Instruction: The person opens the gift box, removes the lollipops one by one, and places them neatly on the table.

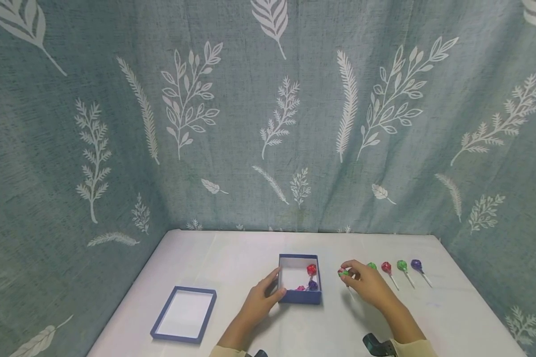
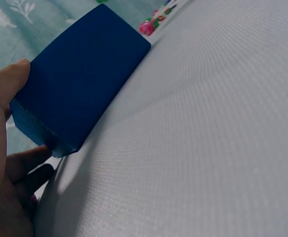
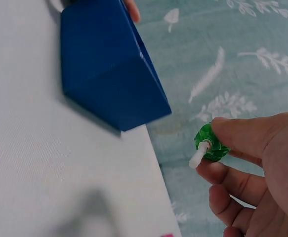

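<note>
A blue box with a white inside stands open-topped on the table. In it lie a red lollipop, a purple lollipop and a pink one. My left hand grips the box's left side, thumb at the near corner; the left wrist view shows the fingers round its end. To the right of the box, my right hand pinches a green-wrapped lollipop between thumb and fingertips, above the table, its white stick pointing down in the head view.
A blue-rimmed lid lies white side up at the table's left. Right of my right hand lie a red lollipop, a green lollipop and a purple lollipop; another green one is partly hidden. A patterned curtain borders the table.
</note>
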